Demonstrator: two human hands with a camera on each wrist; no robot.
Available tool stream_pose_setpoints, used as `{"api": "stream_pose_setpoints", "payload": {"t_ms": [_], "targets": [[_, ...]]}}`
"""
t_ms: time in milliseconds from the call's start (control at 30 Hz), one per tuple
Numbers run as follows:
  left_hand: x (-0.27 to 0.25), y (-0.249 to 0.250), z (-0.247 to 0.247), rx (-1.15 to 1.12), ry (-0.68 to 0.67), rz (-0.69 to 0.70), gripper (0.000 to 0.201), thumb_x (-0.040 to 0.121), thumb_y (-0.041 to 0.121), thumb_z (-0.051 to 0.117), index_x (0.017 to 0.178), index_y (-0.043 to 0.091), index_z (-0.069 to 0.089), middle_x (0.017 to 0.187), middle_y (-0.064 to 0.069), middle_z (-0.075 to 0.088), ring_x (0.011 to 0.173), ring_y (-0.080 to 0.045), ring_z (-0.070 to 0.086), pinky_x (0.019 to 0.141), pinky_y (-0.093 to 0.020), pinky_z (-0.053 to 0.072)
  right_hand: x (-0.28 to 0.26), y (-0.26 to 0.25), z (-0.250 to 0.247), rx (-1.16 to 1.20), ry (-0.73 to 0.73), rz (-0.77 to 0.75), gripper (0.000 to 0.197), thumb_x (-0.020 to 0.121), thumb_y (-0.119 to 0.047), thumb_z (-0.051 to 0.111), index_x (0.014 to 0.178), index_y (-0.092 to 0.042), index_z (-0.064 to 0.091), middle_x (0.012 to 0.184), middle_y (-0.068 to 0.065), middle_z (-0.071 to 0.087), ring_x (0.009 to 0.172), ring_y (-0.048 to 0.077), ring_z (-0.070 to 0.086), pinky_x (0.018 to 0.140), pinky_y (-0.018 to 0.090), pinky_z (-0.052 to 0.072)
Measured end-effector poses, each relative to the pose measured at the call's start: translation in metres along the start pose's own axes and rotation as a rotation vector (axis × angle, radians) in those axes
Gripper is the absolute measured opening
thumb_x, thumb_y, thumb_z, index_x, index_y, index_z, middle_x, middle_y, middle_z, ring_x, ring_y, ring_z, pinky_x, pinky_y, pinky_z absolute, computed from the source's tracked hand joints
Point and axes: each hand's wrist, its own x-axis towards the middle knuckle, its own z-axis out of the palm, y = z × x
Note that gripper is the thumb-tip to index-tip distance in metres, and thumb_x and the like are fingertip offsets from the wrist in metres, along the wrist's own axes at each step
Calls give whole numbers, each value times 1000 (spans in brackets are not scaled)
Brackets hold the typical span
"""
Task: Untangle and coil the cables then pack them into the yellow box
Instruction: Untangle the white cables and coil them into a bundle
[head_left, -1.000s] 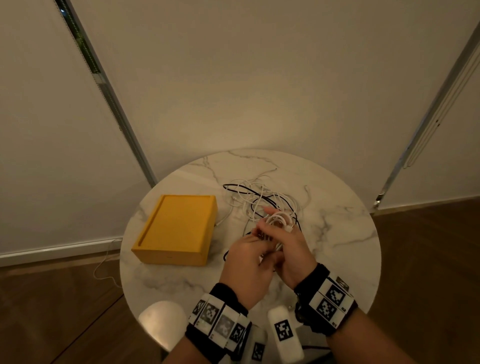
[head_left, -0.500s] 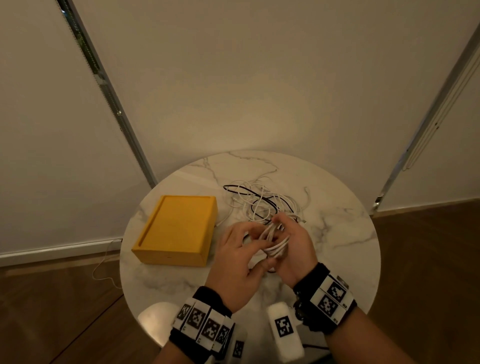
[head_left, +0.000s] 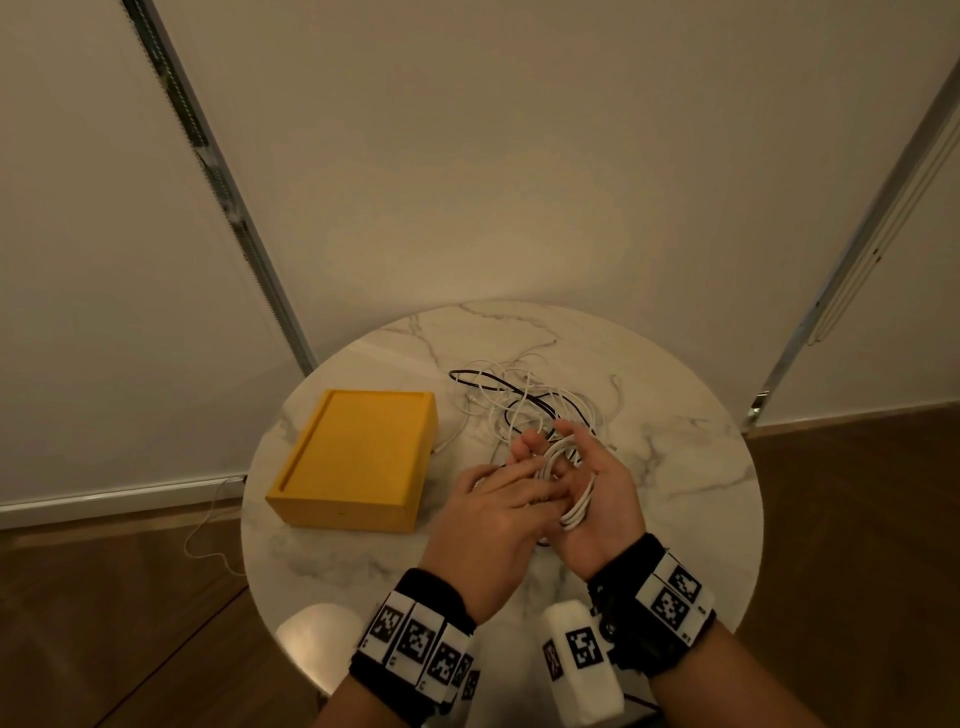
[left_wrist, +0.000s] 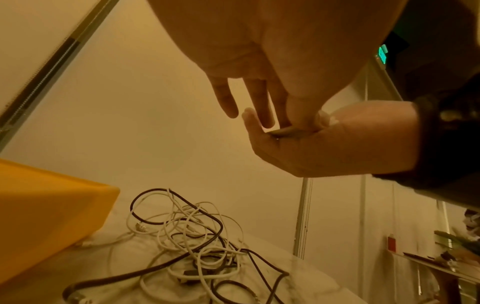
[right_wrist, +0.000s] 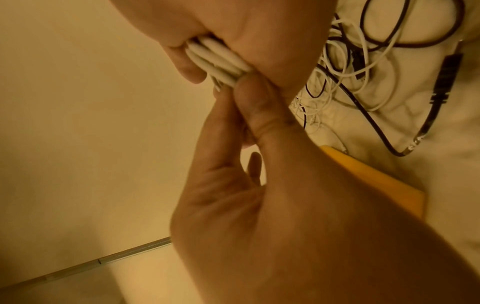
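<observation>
A white cable coil (head_left: 574, 486) lies across my right hand (head_left: 602, 488), which is turned palm up above the table. In the right wrist view the coil's strands (right_wrist: 218, 59) sit bunched between the right hand's palm and a curled finger. My left hand (head_left: 493, 506) reaches over from the left, and its thumb (right_wrist: 257, 102) and a finger pinch the coil. A tangle of white and black cables (head_left: 530, 405) lies on the table just beyond the hands. The yellow box (head_left: 358, 460) stands shut at the left.
Everything sits on a round marble table (head_left: 691, 467) that stands against a pale wall. A thin white wire (head_left: 208, 525) trails over the wooden floor at the left. The black cable's plug end (right_wrist: 441, 82) lies near the tangle.
My right hand has rolled palm up, so the coil now shows across its palm. The left hand has slid over it and its fingers have straightened.
</observation>
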Motion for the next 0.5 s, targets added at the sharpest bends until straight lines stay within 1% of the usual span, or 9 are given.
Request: {"api": "stream_pose_setpoints", "payload": {"t_ms": [67, 167, 233, 333, 433, 500], "targets": [[1, 1, -1, -10, 37, 19, 27, 91, 24, 53, 109, 28, 73, 119, 15, 70, 129, -7, 53, 101, -34, 36, -2, 0, 1, -18, 0, -3, 16, 89, -31, 66, 100, -19, 66, 98, 11, 72, 86, 27, 71, 70, 35, 63], [-1, 2, 1, -55, 58, 16, 18, 93, 32, 57, 102, 26, 72, 115, 14, 71, 126, -4, 55, 103, -32, 38, -3, -2, 4, -12, 7, -16, 16, 98, -32, 60, 102, -18, 65, 89, 8, 70, 78, 26, 69, 74, 35, 61], [-1, 3, 2, -54, 73, 28, 16, 93, 31, 57, 95, 24, 71, 109, 12, 72, 122, -6, 58, 102, -33, 40, -2, -3, 4, -29, 12, -23, 20, 101, -36, 55, 103, -18, 63, 86, 8, 69, 75, 27, 68, 76, 37, 58], [0, 5, 2, -18, 115, 32, 18, 94, 25, 53, 89, 20, 70, 102, 7, 73, 114, -9, 62, 98, -34, 44, 2, -3, 3, -67, -12, -8, 22, 99, -36, 55, 102, -17, 63, 86, 9, 69, 77, 28, 68, 79, 39, 55], [1, 4, -1, 24, 145, 4, 17, 91, 19, 51, 88, 21, 68, 101, 6, 73, 107, -7, 62, 96, -31, 42, 4, -3, 3, -105, -45, 35, 23, 94, -32, 63, 112, -17, 62, 91, 10, 69, 82, 28, 70, 72, 36, 59], [1, 4, -3, 58, 126, -27, 19, 88, 16, 49, 88, 23, 66, 101, 9, 71, 105, -7, 62, 94, -34, 43, 5, -1, 5, -117, -60, 59, 27, 93, -26, 65, 119, -19, 61, 95, 11, 71, 84, 28, 72, 69, 34, 61]]}}
